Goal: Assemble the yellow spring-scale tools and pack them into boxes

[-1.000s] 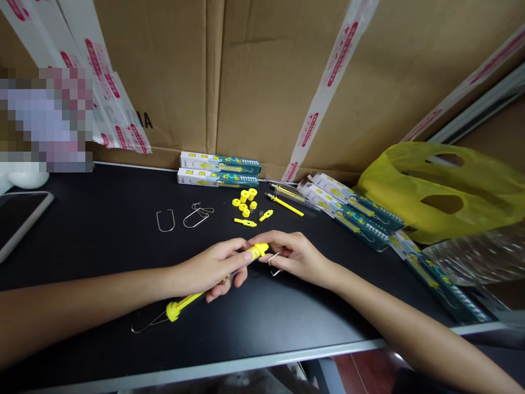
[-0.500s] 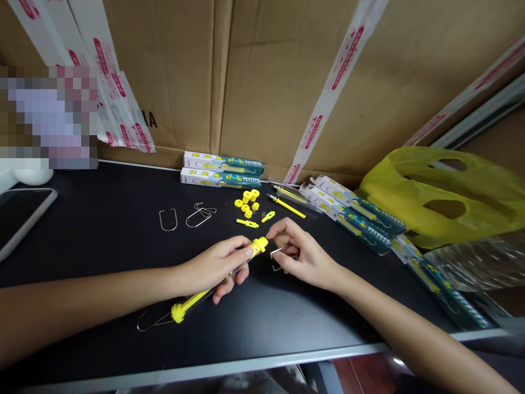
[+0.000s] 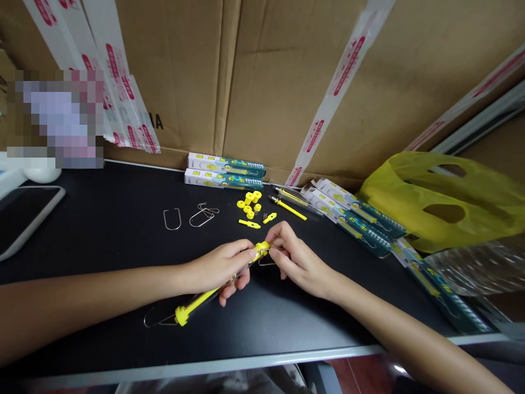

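My left hand (image 3: 223, 267) is closed round a long yellow tool (image 3: 197, 302) with a clear barrel, held slanting over the black table (image 3: 102, 257). A wire hook (image 3: 153, 319) sticks out of the tool's lower left end. My right hand (image 3: 293, 257) pinches a small bent metal wire (image 3: 267, 262) against the tool's upper yellow tip (image 3: 262, 247). Both hands meet at that tip, near the table's middle.
Loose yellow caps and small parts (image 3: 249, 205) lie behind the hands, with two wire hooks (image 3: 202, 215) to their left. Teal-and-white packets (image 3: 223, 171) lie along the cardboard wall (image 3: 262, 82) and fan out to the right (image 3: 355, 216). A yellow plastic bag (image 3: 443, 197) lies right, a phone (image 3: 24, 213) left.
My right hand drew the bent wire slightly away from the tool's tip, then brought it back against the tip. My left hand has kept its hold on the tool.
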`<action>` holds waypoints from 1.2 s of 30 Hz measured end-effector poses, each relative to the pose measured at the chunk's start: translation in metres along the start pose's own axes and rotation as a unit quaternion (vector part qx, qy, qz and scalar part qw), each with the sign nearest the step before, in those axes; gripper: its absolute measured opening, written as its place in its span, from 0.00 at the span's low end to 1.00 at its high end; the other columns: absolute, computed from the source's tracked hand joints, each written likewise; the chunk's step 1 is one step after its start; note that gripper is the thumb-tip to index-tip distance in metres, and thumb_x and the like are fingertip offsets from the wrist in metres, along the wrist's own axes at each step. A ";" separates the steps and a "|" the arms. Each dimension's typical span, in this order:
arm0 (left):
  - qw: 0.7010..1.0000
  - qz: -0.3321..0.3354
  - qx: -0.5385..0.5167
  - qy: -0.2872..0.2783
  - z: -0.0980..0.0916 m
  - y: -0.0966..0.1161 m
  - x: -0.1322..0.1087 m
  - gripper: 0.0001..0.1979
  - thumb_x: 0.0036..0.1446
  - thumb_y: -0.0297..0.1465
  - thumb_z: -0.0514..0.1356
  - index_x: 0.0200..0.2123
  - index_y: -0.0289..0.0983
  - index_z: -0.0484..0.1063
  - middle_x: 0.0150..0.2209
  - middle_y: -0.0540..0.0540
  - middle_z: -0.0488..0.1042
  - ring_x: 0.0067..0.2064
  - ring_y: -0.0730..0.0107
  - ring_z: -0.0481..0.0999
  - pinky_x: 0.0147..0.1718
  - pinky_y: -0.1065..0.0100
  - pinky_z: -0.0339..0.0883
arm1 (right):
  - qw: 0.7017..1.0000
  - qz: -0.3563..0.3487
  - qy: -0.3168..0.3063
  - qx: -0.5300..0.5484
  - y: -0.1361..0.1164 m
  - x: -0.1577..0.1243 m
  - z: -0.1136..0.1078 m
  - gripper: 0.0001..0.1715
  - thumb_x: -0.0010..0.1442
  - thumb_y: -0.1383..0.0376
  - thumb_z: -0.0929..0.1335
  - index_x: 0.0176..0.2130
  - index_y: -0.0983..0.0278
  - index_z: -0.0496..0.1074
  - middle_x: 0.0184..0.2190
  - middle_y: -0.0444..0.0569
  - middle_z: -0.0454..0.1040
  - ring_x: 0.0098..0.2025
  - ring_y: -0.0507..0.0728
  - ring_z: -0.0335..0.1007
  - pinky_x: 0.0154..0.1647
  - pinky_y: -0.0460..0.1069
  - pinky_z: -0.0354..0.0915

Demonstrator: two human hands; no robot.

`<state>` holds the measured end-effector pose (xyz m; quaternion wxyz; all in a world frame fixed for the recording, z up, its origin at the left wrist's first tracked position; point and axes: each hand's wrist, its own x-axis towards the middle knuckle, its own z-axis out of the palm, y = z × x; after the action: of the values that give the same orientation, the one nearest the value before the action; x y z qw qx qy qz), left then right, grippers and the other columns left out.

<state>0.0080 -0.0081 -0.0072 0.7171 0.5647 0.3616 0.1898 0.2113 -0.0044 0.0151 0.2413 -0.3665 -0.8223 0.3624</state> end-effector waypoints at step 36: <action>0.997 0.035 -0.014 0.069 0.003 0.006 -0.001 0.17 0.63 0.48 0.47 0.34 0.40 0.58 0.16 0.60 0.61 0.09 0.81 0.59 0.05 0.80 0.56 | 0.950 0.130 0.072 0.275 0.003 0.014 0.027 0.19 0.59 0.52 0.67 0.31 0.62 0.58 0.20 0.37 0.64 0.17 0.47 0.60 0.13 0.41 0.60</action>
<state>0.0107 -0.0091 -0.0006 0.6913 0.5526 0.3872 0.2583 0.1858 -0.0037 -0.0021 0.3418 -0.4147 -0.6167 0.5752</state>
